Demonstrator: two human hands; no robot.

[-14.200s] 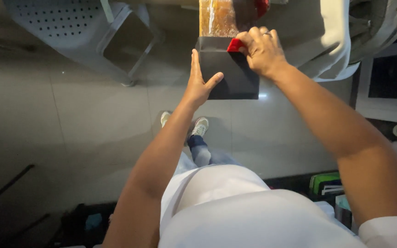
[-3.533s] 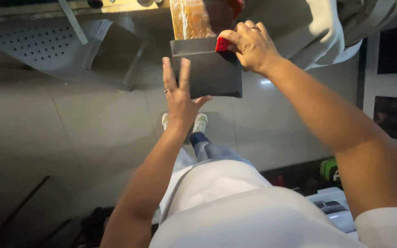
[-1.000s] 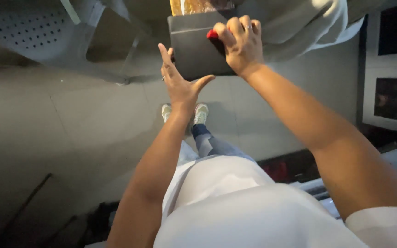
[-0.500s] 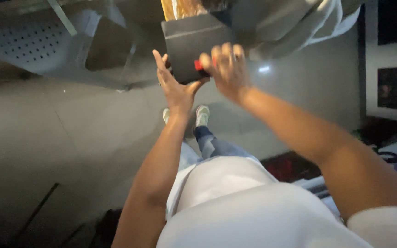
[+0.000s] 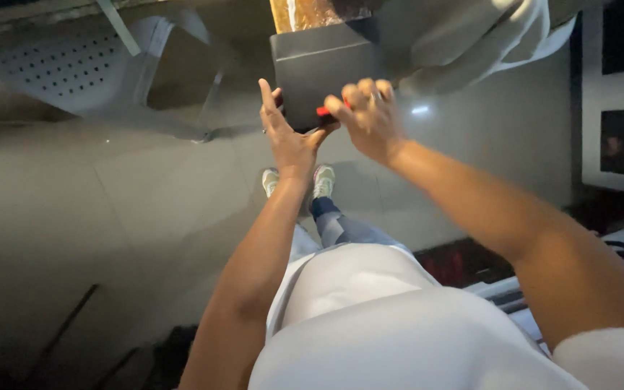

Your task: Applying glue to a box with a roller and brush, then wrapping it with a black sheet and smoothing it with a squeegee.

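- Holding a dark grey flat panel (image 5: 324, 72) at the upper centre of the frame, both hands are raised in front of the body; the panel hangs in the air above the floor (image 5: 74, 202), resting on no desk
- Left hand (image 5: 288, 137): fingers spread and nearly straight, palm pressed flat against the panel's lower left edge; it braces rather than grips, nothing closed inside it
- Right hand (image 5: 370, 119): fingers curled, pinching a small red object (image 5: 324, 111) at the panel's lower edge; whether that red piece is a scraper, a clip or a tab I cannot tell, most of it hidden by the fingers
- Progress, judged only from how things lie: the red piece sits at the bottom edge of the panel, so the work across the face looks near its lower limit; the surface above reads smooth and even; what remains on the far side or top is out of view
- Above the panel, an amber-brown strip (image 5: 305, 13) runs to the top edge of the frame; its link to the panel is unclear
- Orientation: the panel's broad face is turned toward the camera; visible outline close to square, slightly wider than tall, top edge tilted a little up to the right; true long axis uncertain since the top is cut off
- Surroundings: a perforated white plastic chair (image 5: 74, 68) at upper left; the person's shoes (image 5: 297, 180) directly below the hands; white cloth (image 5: 485, 36) at upper right
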